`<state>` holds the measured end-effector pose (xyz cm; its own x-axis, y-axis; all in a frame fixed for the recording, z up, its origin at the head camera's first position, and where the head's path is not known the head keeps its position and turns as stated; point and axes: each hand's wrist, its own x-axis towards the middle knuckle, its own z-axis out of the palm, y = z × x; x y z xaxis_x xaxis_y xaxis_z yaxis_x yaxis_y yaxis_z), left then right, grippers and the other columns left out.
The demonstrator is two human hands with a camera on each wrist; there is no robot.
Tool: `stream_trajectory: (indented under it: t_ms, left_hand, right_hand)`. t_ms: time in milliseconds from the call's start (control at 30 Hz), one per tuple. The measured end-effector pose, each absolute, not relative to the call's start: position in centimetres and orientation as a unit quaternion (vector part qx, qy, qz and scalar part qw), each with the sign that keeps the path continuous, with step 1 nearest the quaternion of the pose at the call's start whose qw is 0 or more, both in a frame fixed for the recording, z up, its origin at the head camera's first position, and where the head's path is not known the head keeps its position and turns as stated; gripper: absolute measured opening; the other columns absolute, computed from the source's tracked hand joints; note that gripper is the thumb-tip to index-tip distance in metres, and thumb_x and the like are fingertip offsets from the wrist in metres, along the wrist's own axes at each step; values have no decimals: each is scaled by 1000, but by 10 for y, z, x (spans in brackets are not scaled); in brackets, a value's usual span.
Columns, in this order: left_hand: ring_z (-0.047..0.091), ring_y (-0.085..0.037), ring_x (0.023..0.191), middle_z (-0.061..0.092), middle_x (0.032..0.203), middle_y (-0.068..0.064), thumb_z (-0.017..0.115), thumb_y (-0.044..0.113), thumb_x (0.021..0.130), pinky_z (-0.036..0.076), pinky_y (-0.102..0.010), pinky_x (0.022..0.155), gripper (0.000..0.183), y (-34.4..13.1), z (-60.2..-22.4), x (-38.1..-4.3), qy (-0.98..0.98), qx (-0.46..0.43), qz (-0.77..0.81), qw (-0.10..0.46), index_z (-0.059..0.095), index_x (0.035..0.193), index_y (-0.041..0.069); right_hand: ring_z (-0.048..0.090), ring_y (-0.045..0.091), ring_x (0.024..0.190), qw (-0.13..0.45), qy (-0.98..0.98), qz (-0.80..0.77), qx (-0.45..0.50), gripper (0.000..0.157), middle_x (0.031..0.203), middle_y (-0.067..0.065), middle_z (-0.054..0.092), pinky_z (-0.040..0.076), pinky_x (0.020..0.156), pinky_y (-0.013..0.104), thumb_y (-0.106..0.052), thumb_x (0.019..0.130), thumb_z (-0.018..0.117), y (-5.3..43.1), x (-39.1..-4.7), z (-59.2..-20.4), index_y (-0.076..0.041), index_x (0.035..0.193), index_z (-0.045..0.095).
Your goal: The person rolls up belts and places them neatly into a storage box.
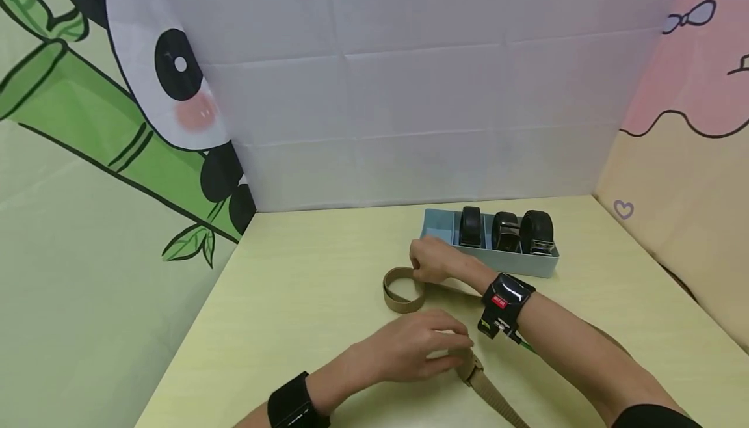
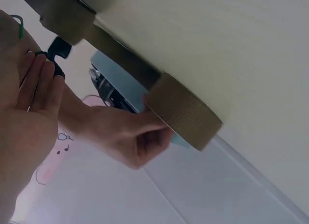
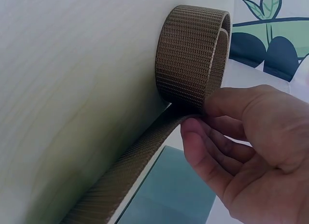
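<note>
A tan webbing belt stands on edge on the table, its far part curled into a loop and the rest running back toward the person. In the right wrist view, the thumb and fingers of my right hand pinch the strap where the loop begins. My left hand is beside the near part, close to the buckle. Its fingers look straight in the left wrist view; whether they touch the strap I cannot tell.
Beyond the right hand stands a blue-grey divided box. Several black rolled belts sit in its compartments, and the leftmost compartment holds none. A white cloth backdrop rises behind the pale table.
</note>
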<state>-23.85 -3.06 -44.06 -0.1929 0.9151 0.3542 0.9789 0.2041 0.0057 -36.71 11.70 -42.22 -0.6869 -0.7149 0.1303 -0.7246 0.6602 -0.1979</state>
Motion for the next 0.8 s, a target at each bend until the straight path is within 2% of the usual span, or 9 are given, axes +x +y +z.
stream_trajectory:
  t_ms: [133, 333, 533, 633, 800]
  left_hand:
    - [54, -2, 116, 70, 117, 9, 68, 21, 101, 38, -13, 106, 23, -16, -444, -227, -753, -643, -78, 114, 77, 121, 16]
    - [58, 0, 104, 71, 109, 13, 73, 21, 97, 46, -11, 93, 20, -21, -452, -227, -773, -625, -16, 106, 79, 115, 23]
    - [56, 4, 102, 68, 113, 12, 70, 36, 99, 45, -10, 93, 27, -23, -455, -225, -775, -628, -49, 40, 76, 120, 21]
    - [57, 2, 103, 69, 116, 11, 70, 35, 98, 45, -12, 94, 29, -18, -455, -225, -775, -630, -39, 34, 75, 123, 20]
    - [58, 4, 95, 71, 109, 10, 73, 29, 97, 46, -10, 86, 28, -14, -455, -225, -781, -624, -30, 8, 75, 122, 18]
  right_hand:
    - [29, 6, 43, 15, -911, 121, 394, 40, 47, -10, 33, 25, 44, 22, -5, 87, 74, 119, -367, -423, -17, 53, 57]
    - [31, 6, 44, 11, -910, 119, 397, 40, 48, -10, 34, 26, 44, 21, -7, 87, 73, 126, -369, -426, -18, 53, 56]
    - [27, 7, 45, 14, -914, 115, 389, 45, 48, -10, 28, 23, 44, 22, -4, 87, 71, 136, -370, -425, -19, 52, 47]
    - [23, 7, 46, 22, -911, 122, 394, 47, 50, -10, 22, 21, 45, 22, -2, 86, 71, 139, -369, -424, -18, 52, 43]
    - [19, 6, 46, 22, -908, 125, 398, 49, 50, -12, 18, 20, 45, 22, -2, 87, 70, 141, -368, -424, -19, 52, 40]
